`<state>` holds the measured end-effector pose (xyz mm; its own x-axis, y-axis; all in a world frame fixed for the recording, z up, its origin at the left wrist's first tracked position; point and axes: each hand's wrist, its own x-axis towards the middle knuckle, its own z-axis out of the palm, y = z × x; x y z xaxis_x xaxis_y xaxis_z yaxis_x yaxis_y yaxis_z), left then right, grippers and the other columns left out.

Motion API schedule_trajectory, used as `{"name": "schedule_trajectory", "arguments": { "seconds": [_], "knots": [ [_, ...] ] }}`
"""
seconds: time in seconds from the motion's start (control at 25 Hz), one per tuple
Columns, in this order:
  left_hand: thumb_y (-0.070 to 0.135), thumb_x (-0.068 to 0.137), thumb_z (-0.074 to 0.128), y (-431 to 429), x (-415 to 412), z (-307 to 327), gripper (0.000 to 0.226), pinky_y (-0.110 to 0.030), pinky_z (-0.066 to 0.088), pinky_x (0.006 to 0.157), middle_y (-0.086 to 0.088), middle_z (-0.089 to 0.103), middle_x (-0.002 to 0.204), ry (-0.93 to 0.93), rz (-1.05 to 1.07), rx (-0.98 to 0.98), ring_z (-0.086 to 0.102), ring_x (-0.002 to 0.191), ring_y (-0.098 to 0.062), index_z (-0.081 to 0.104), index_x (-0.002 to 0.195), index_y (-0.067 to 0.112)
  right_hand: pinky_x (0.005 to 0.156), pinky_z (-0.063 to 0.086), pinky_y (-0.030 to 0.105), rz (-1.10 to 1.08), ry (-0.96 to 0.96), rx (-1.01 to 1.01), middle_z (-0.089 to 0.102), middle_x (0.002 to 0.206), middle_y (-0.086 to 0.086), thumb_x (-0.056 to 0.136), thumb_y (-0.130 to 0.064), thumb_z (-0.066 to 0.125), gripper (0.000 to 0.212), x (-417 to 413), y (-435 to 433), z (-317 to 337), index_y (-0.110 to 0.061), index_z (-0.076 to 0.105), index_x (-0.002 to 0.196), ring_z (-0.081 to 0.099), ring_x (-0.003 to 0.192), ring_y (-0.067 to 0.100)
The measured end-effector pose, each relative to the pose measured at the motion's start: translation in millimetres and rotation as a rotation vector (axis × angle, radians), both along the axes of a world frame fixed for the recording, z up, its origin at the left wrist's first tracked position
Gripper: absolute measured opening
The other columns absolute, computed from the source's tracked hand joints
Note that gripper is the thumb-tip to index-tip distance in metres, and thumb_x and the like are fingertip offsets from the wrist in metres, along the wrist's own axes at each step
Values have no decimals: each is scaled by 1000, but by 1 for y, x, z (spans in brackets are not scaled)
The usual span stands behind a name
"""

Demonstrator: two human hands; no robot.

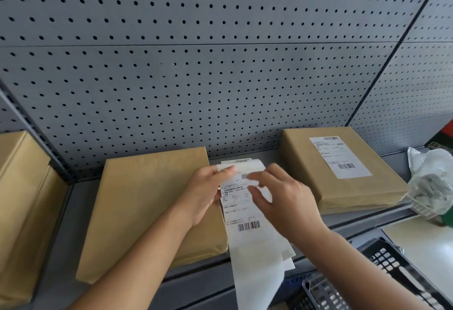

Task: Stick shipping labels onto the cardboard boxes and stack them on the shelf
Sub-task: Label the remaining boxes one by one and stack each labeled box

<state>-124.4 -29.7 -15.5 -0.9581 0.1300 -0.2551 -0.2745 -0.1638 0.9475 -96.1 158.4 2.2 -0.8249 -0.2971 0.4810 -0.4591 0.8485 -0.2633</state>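
This looks like the packing corner of a stockroom or shop. A grey metal shelf [73, 223] runs along the foot of a perforated grey pegboard [196, 76], with a slotted post [36, 133] at the pegboard's left. Below the pegboard lie flat cardboard boxes, the right box [306, 187] bearing a barcoded shipping label [339, 156] and the middle box [147, 206] plain, with a strip of printed labels [245, 214] between them and a black plastic basket [392, 268] further down to the right.
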Motion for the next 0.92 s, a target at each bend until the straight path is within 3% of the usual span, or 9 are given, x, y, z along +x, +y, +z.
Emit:
{"name": "schedule_trajectory", "arguments": {
  "seconds": [0.12, 0.24, 0.52, 0.68, 0.8, 0.92],
  "knots": [
    [27, 95, 68, 0, 0, -1, 32, -45, 58, 90, -21, 77, 106, 14, -22, 11, 74, 95, -31, 73, 111, -1, 63, 51, 29, -2, 45, 75, 57, 101, -3, 88, -31, 72, 28, -16, -2, -4, -24, 69, 114, 57, 84, 18],
    [28, 96, 67, -2, -1, -1, 37, -43, 58, 87, -26, 75, 103, -1, -19, 31, 72, 88, -30, 73, 109, -5, 76, 49, 36, 19, 87, 152, 59, 105, -1, 86, -31, 74, 26, -23, -7, -8, -23, 69, 110, 53, 91, 24],
    [24, 98, 63, -4, -1, 1, 34, -39, 56, 89, -18, 75, 95, -30, -3, 130, 71, 87, -25, 73, 105, -8, 70, 45, 37, 17, 96, 125, 62, 94, -7, 91, -30, 70, 11, -27, -7, -10, -27, 69, 102, 56, 85, 23],
    [20, 98, 64, -5, -2, 1, 26, -32, 60, 77, -15, 76, 93, -47, 16, 143, 71, 83, -23, 71, 101, -5, 71, 48, 38, -2, 61, 110, 64, 94, -8, 92, -30, 70, 9, -29, -5, -12, -28, 69, 101, 58, 85, 23],
    [17, 97, 65, -5, -2, 0, 30, -33, 62, 78, -19, 76, 97, -63, 26, 150, 73, 85, -24, 70, 108, -11, 73, 46, 39, -16, 88, 115, 63, 95, -7, 90, -26, 72, 13, -27, -5, -12, -27, 69, 103, 58, 87, 24],
    [18, 95, 67, -3, -1, 1, 24, -32, 62, 79, -16, 77, 91, -51, 28, 130, 73, 81, -22, 74, 99, -4, 78, 45, 40, 2, 135, 112, 63, 97, -5, 88, -22, 71, 22, -24, -9, -11, -27, 69, 109, 57, 92, 24]
  ]
}}
